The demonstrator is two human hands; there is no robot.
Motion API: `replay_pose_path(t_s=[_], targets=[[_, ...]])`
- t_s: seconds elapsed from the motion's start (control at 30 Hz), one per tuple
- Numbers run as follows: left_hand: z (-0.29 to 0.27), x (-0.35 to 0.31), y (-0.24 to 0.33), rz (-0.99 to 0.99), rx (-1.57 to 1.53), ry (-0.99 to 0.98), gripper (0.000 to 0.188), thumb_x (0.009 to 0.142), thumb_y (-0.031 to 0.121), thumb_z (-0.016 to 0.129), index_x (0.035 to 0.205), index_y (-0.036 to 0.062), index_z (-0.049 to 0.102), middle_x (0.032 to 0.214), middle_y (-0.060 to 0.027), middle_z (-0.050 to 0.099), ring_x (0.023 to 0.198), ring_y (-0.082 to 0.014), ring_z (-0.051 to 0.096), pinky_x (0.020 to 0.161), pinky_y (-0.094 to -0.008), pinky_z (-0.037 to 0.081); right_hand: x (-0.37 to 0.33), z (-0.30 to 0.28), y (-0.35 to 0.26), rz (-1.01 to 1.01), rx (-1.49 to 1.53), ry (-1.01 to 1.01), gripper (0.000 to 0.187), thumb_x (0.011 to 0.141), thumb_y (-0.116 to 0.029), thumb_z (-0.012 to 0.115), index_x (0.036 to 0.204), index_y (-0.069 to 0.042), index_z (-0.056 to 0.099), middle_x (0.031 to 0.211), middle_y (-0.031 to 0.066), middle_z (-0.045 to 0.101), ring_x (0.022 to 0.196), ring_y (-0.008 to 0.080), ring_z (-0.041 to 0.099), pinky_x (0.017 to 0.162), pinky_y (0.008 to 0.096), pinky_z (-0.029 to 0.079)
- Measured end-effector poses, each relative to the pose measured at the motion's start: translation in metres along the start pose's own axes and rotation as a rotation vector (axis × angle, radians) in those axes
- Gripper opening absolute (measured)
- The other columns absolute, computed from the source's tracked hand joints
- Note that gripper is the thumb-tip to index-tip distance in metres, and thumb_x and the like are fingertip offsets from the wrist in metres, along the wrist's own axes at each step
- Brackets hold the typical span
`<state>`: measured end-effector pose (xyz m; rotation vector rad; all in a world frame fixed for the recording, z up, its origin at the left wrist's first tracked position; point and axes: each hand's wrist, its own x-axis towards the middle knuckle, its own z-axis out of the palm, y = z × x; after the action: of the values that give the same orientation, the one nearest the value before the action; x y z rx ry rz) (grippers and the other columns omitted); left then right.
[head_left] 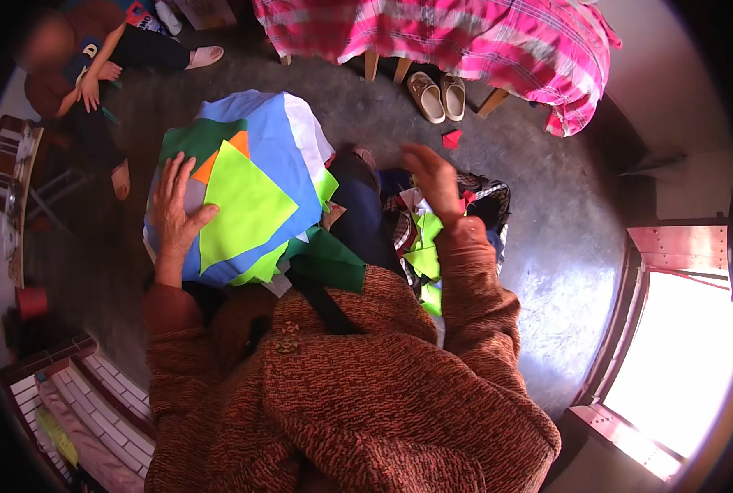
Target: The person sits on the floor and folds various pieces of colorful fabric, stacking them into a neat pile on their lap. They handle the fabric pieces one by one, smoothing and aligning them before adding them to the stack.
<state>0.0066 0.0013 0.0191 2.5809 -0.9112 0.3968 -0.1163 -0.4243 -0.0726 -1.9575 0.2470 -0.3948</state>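
Observation:
On the left, a pile of cloth pieces lies before me, with a large blue cloth and a white edge at its right. A bright lime-green piece rests on top, beside dark green and orange pieces. My left hand lies on the pile's left side, thumb apart from the fingers, touching the lime-green piece's edge. My right hand hovers at a dark checked bag filled with lime-green, white and red scraps. Its fingers stretch forward, slightly bent, and no cloth shows in them.
A dark green piece hangs over my lap. Beige shoes and a small red scrap lie on the grey floor. A pink plaid cloth covers furniture ahead. Another person sits at the upper left. A bright doorway is at right.

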Motion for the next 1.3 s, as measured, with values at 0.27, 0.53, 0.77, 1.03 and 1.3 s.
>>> replay_pose_path(t_s=[0.27, 0.53, 0.77, 1.03, 1.3], targets=[[0.000, -0.002, 0.002, -0.020, -0.050, -0.003, 0.084, 0.076, 0.067, 0.054, 0.134, 0.0073, 0.046, 0.141, -0.0140, 0.043, 0.132, -0.0353, 0.035, 0.108, -0.0455, 0.027, -0.114, -0.059, 0.215, 0.482, -0.649, -0.147, 0.043, 0.075, -0.017, 0.068, 0.116, -0.011, 0.059, 0.104, 0.0165, 0.064, 0.099, 0.0346, 0.061, 0.084, 0.0416, 0.049], [0.000, 0.001, 0.005, -0.035, -0.046, -0.008, 0.080, 0.078, 0.064, 0.053, 0.135, 0.0073, 0.046, 0.140, -0.0141, 0.043, 0.131, -0.0352, 0.036, 0.107, -0.0450, 0.029, -0.146, -0.046, 0.239, 0.609, -0.809, -0.302, 0.069, 0.070, -0.014, 0.076, 0.130, -0.015, 0.043, 0.121, 0.0142, 0.051, 0.107, 0.0351, 0.056, 0.082, 0.0453, 0.049], [-0.001, 0.000, 0.004, -0.069, -0.045, -0.019, 0.078, 0.075, 0.059, 0.057, 0.134, 0.0084, 0.047, 0.141, -0.0133, 0.043, 0.132, -0.0345, 0.037, 0.107, -0.0444, 0.029, -0.125, -0.033, 0.210, 0.507, -0.909, -0.258, 0.055, 0.066, -0.010, 0.078, 0.116, -0.018, 0.058, 0.121, 0.0102, 0.044, 0.110, 0.0331, 0.053, 0.082, 0.0463, 0.051], [-0.002, 0.000, 0.001, -0.062, 0.006, -0.077, 0.081, 0.078, 0.058, 0.053, 0.138, 0.0049, 0.041, 0.144, -0.0187, 0.037, 0.134, -0.0363, 0.033, 0.109, -0.0448, 0.026, -0.160, -0.024, 0.209, 0.351, -0.770, -0.349, 0.026, 0.073, -0.009, 0.069, 0.098, -0.014, 0.061, 0.100, 0.0096, 0.057, 0.094, 0.0331, 0.060, 0.073, 0.0454, 0.049], [0.002, -0.002, -0.001, -0.030, -0.017, 0.009, 0.082, 0.076, 0.068, 0.052, 0.134, 0.0099, 0.047, 0.141, -0.0130, 0.043, 0.132, -0.0339, 0.036, 0.107, -0.0452, 0.027, -0.215, -0.057, 0.193, 0.238, -0.542, -0.042, 0.030, 0.076, -0.008, 0.067, 0.104, -0.016, 0.062, 0.082, 0.0139, 0.065, 0.078, 0.0327, 0.065, 0.068, 0.0401, 0.050]])
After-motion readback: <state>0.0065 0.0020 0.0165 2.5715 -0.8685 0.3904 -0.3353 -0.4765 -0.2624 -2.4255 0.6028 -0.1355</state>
